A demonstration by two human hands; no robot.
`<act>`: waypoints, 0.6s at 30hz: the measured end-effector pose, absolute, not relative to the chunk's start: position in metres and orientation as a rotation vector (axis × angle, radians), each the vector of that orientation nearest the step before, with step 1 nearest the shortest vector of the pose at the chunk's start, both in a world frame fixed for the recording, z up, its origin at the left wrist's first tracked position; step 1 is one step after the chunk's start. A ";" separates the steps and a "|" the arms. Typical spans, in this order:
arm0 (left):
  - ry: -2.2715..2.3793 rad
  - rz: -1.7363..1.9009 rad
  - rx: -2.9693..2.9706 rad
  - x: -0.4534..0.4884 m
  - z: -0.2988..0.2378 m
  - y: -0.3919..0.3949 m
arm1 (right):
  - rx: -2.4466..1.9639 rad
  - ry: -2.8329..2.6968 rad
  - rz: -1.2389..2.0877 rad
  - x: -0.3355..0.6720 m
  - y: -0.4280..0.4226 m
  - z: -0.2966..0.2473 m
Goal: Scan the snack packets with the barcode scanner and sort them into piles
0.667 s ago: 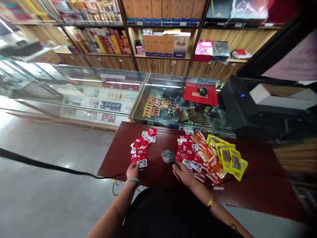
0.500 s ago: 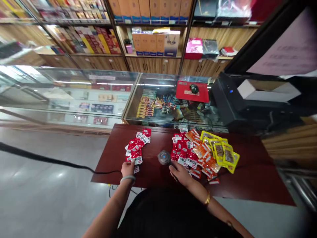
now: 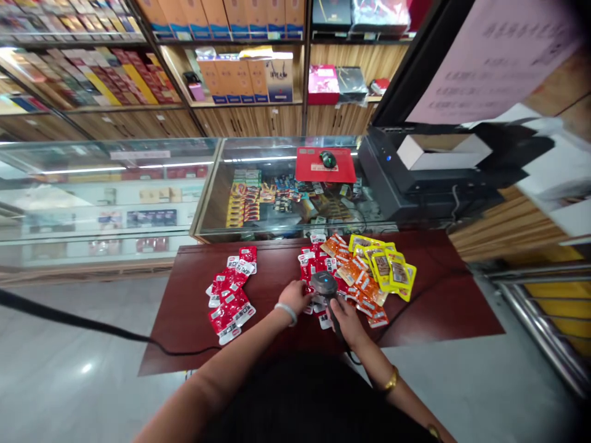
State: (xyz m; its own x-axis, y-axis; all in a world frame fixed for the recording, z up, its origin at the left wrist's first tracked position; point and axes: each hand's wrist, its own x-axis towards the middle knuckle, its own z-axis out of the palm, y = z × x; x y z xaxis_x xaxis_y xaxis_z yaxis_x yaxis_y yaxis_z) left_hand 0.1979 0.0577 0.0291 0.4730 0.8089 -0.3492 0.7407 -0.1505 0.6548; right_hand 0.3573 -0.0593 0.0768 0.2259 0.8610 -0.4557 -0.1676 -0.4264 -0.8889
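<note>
My right hand [image 3: 348, 323] grips a dark handheld barcode scanner [image 3: 324, 283] by its handle, with a small blue light on its head. The scanner head hangs over a pile of red snack packets [image 3: 318, 264]. Close to the scanner's left side, my left hand [image 3: 294, 299] is at the pile's edge, its fingers closed on a red snack packet [image 3: 306, 287] that is mostly hidden. Orange snack packets [image 3: 353, 271] and yellow snack packets [image 3: 382, 267] overlap to the right. A separate group of red snack packets [image 3: 231, 301] lies on the left.
The packets lie on a dark red-brown table [image 3: 277, 264]. Behind it stands a glass display counter [image 3: 212, 184] with a red mat [image 3: 305, 166] and a mouse [image 3: 328, 160]. Black equipment [image 3: 392, 184] stands at right. A black cable [image 3: 92, 323] crosses on the left.
My left hand has left the left-hand red packets and moved right to the other red pile. The scanner is now over that pile. The view has shifted right.
</note>
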 end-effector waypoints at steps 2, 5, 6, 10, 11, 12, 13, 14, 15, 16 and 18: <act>1.317 0.005 1.945 0.229 0.031 0.064 | -1.558 -0.602 1.353 0.362 -0.062 0.075; 1.363 -0.094 1.966 0.254 0.034 0.070 | -1.551 -0.538 1.348 0.366 -0.066 0.072; 1.363 -0.101 1.958 0.258 0.034 0.070 | -1.549 -0.530 1.345 0.366 -0.067 0.071; 1.372 0.011 1.772 0.255 0.026 0.069 | -1.557 -0.507 1.341 0.366 -0.068 0.069; 1.385 0.067 1.689 0.249 0.021 0.068 | -1.558 -0.497 1.345 0.366 -0.067 0.070; 1.397 0.134 1.598 0.242 0.017 0.068 | -1.559 -0.495 1.352 0.365 -0.066 0.072; 1.401 0.209 1.502 0.234 0.012 0.068 | -1.561 -0.504 1.361 0.364 -0.065 0.074; 1.394 0.284 1.412 0.224 0.007 0.068 | -1.562 -0.525 1.371 0.363 -0.063 0.076; 1.377 0.358 1.335 0.213 0.002 0.068 | -1.561 -0.555 1.383 0.361 -0.061 0.077; 1.354 0.421 1.270 0.203 -0.001 0.067 | -1.558 -0.591 1.400 0.358 -0.059 0.078; 1.312 0.502 1.175 0.182 -0.006 0.064 | -1.527 -0.673 1.456 0.351 -0.053 0.079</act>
State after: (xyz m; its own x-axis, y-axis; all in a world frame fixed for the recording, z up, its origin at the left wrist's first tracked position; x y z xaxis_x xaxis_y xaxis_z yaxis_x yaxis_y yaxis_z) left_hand 0.1818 0.0645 -0.0060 0.2597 0.8428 -0.4713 0.3132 0.3882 0.8667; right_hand 0.3508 -0.0532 0.0792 0.1604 0.8612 -0.4823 -0.1904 -0.4525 -0.8712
